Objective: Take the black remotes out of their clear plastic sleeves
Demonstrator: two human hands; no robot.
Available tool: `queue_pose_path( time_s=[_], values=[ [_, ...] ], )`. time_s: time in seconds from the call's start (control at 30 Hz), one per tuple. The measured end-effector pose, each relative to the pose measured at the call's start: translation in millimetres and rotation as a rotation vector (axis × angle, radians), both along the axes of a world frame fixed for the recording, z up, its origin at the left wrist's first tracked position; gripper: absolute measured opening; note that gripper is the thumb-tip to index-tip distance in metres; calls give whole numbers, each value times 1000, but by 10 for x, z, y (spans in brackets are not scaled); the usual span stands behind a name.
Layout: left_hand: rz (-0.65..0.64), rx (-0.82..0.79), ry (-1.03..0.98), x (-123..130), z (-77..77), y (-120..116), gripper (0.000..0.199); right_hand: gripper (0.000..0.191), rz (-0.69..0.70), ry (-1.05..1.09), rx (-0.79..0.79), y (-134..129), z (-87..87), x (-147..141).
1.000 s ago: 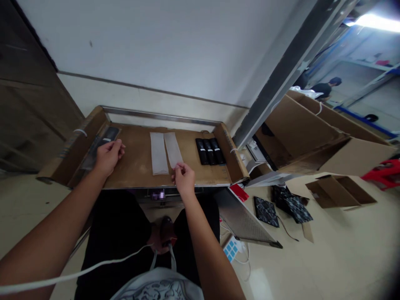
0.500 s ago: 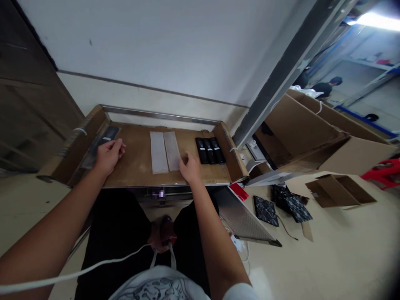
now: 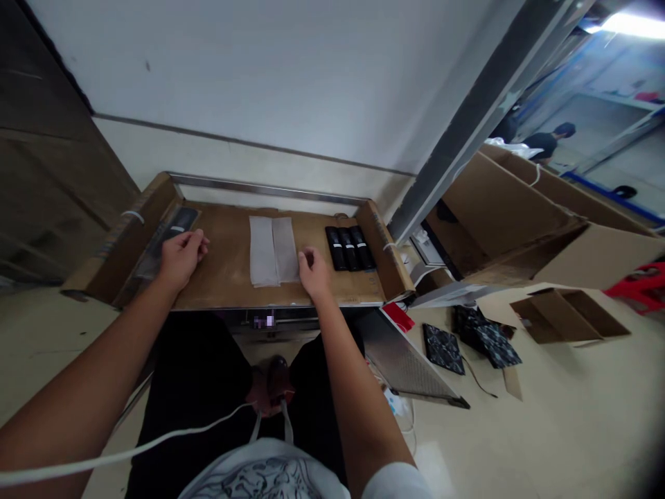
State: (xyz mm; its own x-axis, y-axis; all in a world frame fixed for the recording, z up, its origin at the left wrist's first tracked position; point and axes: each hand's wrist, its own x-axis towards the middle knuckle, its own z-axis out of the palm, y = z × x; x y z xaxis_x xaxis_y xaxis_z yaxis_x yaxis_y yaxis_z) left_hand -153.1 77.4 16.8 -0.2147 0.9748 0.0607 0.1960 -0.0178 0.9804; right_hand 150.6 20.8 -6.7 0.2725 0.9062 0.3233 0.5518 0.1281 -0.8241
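My left hand is closed, thumb and fingers pressed together, over the left side of a cardboard-lined tray. Anything pinched there is too small to make out. Close behind it lies a dark item in a clear plastic bag, partly hidden by the hand. Two flat translucent white sleeves lie side by side mid-tray, slightly overlapping. Just right of them rests my right hand, fingers loosely curled with a gap at the thumb, holding nothing visible. Three black cylindrical items with white labels lie in a row further right.
Raised cardboard sides bound the tray, and a pale wall stands behind it. Large open cartons are at the right. Black patterned pieces and a small box lie on the floor. A person is in the background.
The right-hand sleeve has straightened and lies closer against the other one. My right hand has come slightly away from its edge. My left hand has stayed in place.
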Motion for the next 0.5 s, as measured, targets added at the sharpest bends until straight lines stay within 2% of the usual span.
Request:
queue_pose_path(
  time_s=[0.1, 0.17, 0.23, 0.3, 0.37, 0.43, 0.5],
  values=[
    [5, 130, 298, -13, 98, -73, 29, 25, -61, 179, 12, 35, -25, 42],
    [57, 279, 588, -81, 214, -106, 29, 24, -82, 226, 23, 45, -36, 62],
    [102, 317, 800, -175, 342, -111, 36, 24, -85, 231, 29, 48, -44, 72],
    [65, 159, 882, -251, 440, -94, 56, 23, -87, 231, 32, 49, -51, 75],
    [-12, -52, 892, -284, 475, -69, 73, 23, -97, 242, 33, 49, -57, 74],
    [-24, -168, 863, -284, 448, -34, 76, 22, -102, 263, 37, 49, -59, 74],
    [-65, -129, 742, -281, 394, 19, 67, 22, -99, 272, 41, 47, -57, 75]
  ],
)
